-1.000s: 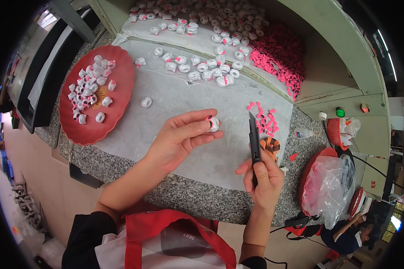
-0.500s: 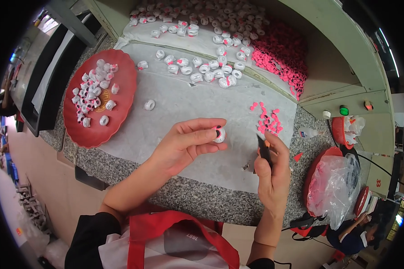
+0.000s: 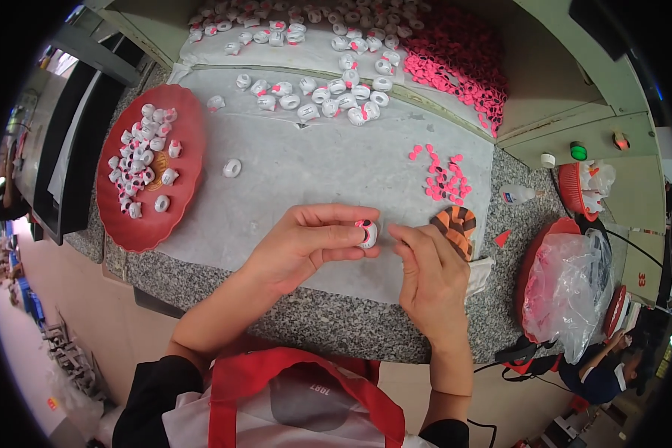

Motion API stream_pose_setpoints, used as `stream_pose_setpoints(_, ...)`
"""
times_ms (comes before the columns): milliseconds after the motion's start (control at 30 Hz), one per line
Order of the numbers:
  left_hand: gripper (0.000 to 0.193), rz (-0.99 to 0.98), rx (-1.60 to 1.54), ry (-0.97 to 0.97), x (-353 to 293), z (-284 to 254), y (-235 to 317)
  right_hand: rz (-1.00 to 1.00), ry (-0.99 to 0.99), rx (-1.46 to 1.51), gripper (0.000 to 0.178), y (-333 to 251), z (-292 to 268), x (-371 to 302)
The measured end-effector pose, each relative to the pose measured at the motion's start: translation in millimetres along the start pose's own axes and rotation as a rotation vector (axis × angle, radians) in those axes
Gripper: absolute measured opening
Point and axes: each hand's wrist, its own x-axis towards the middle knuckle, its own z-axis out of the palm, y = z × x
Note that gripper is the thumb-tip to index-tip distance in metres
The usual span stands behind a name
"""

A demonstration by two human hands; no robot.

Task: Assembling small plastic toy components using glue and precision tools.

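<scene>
My left hand (image 3: pixel 306 243) pinches a small white rounded piece (image 3: pixel 369 234) with pink and black parts between thumb and fingers. Just to its right is my right hand (image 3: pixel 433 276), thumb and forefinger pressed together; anything between them is too small or hidden to tell. An orange and black striped pad (image 3: pixel 455 228) lies behind the right hand, partly covered by it. Small pink pieces (image 3: pixel 446 179) are scattered beyond that hand on the pale sheet (image 3: pixel 291 172). A single white ring-shaped piece (image 3: pixel 232 168) lies to the left.
On the left stands a red scalloped tray (image 3: pixel 116 213) holding several white pieces. More white pieces (image 3: pixel 328 104) lie at the back, near a pink heap (image 3: pixel 455 78) on the shelf. At right are a small bottle (image 3: pixel 519 194), a red basket (image 3: pixel 570 187) and a plastic bag (image 3: pixel 564 291).
My right hand has moved left, closer to the white piece, and its fingers have closed together. The dark slim thing seen at that hand no longer shows. The view has shifted slightly.
</scene>
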Motion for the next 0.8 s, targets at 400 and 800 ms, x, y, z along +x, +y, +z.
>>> stream_pose_setpoints(400, 0.031, -0.121, 0.028, -0.072, 0.3, -4.9, -6.8, 0.083, -0.123, -0.161, 0.045, -9.5, 6.4, -10.2)
stream_pose_setpoints(800, 0.027, -0.060, 0.113, -0.076, -0.5, -2.4, -6.1, 0.059, -0.161, -0.224, 0.045, -13.1, 4.9, -11.0)
